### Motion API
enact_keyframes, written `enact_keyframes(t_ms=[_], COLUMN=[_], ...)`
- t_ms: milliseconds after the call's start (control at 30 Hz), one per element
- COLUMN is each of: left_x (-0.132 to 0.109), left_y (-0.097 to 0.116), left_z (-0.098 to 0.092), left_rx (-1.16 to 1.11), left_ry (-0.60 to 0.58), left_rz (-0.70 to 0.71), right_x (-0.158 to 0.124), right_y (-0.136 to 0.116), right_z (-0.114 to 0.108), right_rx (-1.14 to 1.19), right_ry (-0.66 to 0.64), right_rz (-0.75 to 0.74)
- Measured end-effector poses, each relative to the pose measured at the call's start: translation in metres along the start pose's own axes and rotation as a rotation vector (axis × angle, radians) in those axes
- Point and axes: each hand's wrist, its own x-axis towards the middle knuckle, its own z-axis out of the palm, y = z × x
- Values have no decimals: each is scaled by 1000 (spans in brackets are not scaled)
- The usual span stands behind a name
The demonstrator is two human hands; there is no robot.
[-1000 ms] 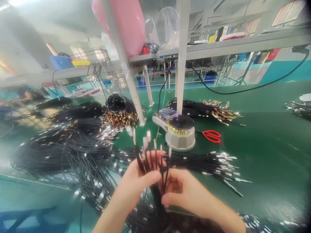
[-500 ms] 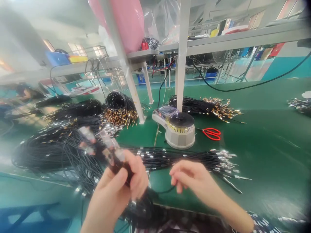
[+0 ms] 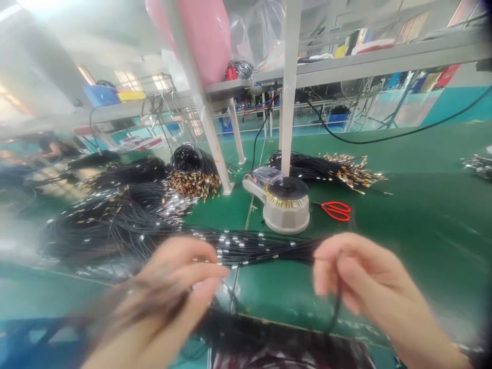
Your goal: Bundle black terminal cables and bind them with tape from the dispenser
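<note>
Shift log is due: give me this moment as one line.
left hand: blurred, grip unclear; right hand: holding black cable; long cable bundle: on green table; white machine: beside red-handled tool

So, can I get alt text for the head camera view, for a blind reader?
A person's right hand pinches a black cable over a green table, while dark, blurred strands cross the left hand. Beyond lie a cable bundle, a round pale machine and a red-handled tool.

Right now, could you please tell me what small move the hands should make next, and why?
Perhaps steady the left hand: dark strands blur across it, whereas the right hand pinches a black cable that hangs below the grip.
</note>
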Motion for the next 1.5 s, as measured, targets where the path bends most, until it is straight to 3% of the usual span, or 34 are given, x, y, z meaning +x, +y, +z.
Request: enact_keyframes(t_ms=[67,100,167,233,400,500,667,767,900,967,1067,1133,1233,1400,1500], left_x=[16,23,30,33,33,31,27,24,20,20,22,25,29,34,30], left_y=[11,16,21,22,24,23,20,19,22,23,22,20,18,22,20], left_z=[23,36,61,81,106,111,110,110,109,105,95,92,94,107,112], left_rx=[-315,-550,-883,-1003,-1076,-1139,-1116,-1164,-1174,-1174,-1140,-1095,-1068,-1033,-1011], left_ry=[-224,-279,-247,-238,-453,-398,-294,-287,-372,-294,-56,6,-38,19,-63], left_rz=[-39,-85,-249,-294,-290,-401,-472,-486,-500,-512,-491,-480,-492,-517,-547], right_x=[16,23,35,42,49,47,46,54,64,66,64,63,63,61,62], right_y=[5,8,13,16,15,15,19,17,7,1,-3,-2,2,6,7], right_z=[16,22,32,38,44,46,41,34,27,22,18,20,31,44,41], right_rx=[4,-8,-52,-67,64,99,47,7,-16,-3,48,-85,-223,18,42], right_ry=[-111,-130,-123,-77,39,1,-223,-206,-162,-210,-312,-248,-142,-173,-134], right_rz=[2,-3,-55,-116,-66,-53,20,-29,-84,-116,-169,-155,-125,-11,26])
